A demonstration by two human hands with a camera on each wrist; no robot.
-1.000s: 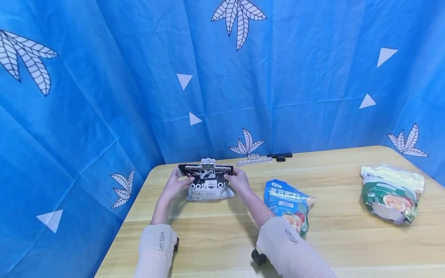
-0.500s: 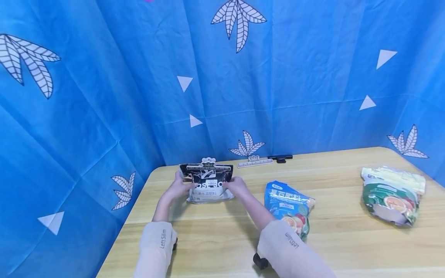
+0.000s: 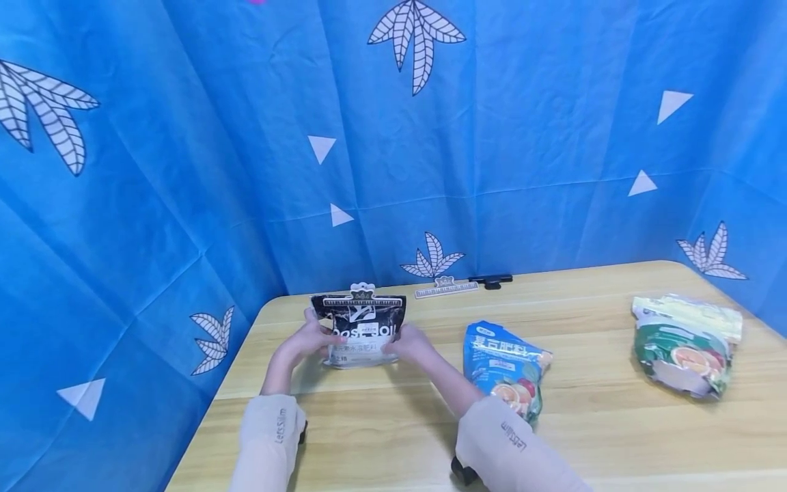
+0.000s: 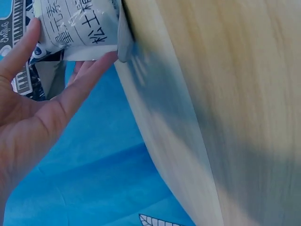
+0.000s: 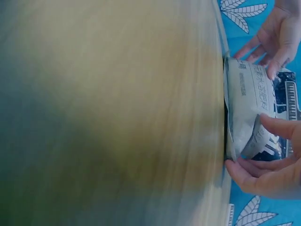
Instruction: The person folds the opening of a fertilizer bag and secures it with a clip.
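Observation:
A black-and-white fertilizer bag (image 3: 359, 350) stands near the table's far left corner, its printed front towards me. Across its folded black top sits a wide clip (image 3: 363, 301) with a piano-key pattern. My left hand (image 3: 305, 343) grips the bag's left side, with the thumb on the front and fingers around the edge, as the left wrist view shows of the hand (image 4: 47, 113). The right hand (image 3: 410, 345) holds the opposite side; in the right wrist view this hand (image 5: 277, 176) has its thumb on the front and fingers under the lower corner. Whether the base touches the table cannot be told.
Right of the hands lies a blue fertilizer bag (image 3: 501, 362), partly behind the right forearm. A green-and-pale bag (image 3: 688, 348) is at the far right. Another piano-key clip (image 3: 446, 288) and a black clip (image 3: 492, 281) lie by the back edge. A blue curtain (image 3: 393, 171) hangs behind.
Both hands have slid from the bag's upper corners down to its lower sides. The clipped bag has come slightly nearer to me. The head view has shifted a little.

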